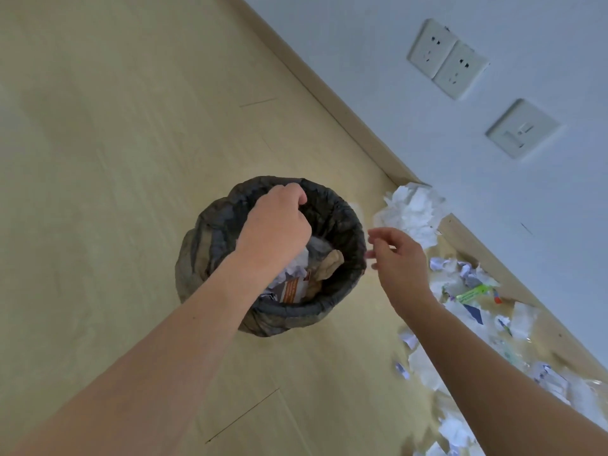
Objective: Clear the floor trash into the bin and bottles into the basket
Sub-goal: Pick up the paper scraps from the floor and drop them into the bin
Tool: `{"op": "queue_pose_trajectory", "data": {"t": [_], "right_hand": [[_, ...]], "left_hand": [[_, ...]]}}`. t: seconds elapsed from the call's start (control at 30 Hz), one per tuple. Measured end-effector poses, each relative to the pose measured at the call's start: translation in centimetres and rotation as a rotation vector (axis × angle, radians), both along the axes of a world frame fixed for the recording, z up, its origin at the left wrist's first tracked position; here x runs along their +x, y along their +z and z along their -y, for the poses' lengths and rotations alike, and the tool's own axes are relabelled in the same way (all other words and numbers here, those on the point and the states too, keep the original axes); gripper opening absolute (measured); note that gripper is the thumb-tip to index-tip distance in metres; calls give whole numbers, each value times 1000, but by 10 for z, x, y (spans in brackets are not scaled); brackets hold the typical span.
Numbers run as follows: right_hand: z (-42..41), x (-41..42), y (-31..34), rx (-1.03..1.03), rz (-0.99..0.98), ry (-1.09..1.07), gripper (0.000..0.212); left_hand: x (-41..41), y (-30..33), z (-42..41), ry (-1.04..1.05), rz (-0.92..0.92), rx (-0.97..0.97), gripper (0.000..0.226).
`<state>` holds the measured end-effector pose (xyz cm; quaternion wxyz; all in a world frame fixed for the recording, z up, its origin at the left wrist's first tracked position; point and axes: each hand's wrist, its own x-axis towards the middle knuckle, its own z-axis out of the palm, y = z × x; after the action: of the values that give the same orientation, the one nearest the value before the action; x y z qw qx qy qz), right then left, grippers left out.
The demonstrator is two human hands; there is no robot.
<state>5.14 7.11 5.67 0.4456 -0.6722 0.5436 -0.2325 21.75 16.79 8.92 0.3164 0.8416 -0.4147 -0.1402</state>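
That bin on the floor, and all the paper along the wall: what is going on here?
A person is clearing up floor litter. The left hand is over the black-lined bin, fingers curled at its far rim. The bin already holds crumpled paper and a brown scrap. The right hand hovers beside the bin, fingers loose and holding nothing. A big white paper wad and scattered litter lie along the baseboard, yet to be picked up.

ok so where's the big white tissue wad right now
In the head view the tissue wad lies on the floor against the skirting board, right of the bin and just beyond the right hand.
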Motion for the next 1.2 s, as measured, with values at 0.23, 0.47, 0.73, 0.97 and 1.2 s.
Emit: {"op": "queue_pose_trajectory", "data": {"t": [0.23,0.47,0.73,0.97,1.2], "right_hand": [[26,-111,-64,47,-330,-90,31],[21,-187,-127,155,-587,64,42],[42,-196,-163,-117,-792,135,44],[92,-165,-172,-148,-782,62,48],[107,-149,-188,-171,-828,2,48]], "left_hand": [[-114,-34,38,-256,-170,-2,29],[-167,-107,88,-491,-13,493,36],[-185,-157,145,-202,-23,394,46],[-181,-154,171,-102,-350,423,54],[-185,-124,146,-215,-293,263,52]]}}
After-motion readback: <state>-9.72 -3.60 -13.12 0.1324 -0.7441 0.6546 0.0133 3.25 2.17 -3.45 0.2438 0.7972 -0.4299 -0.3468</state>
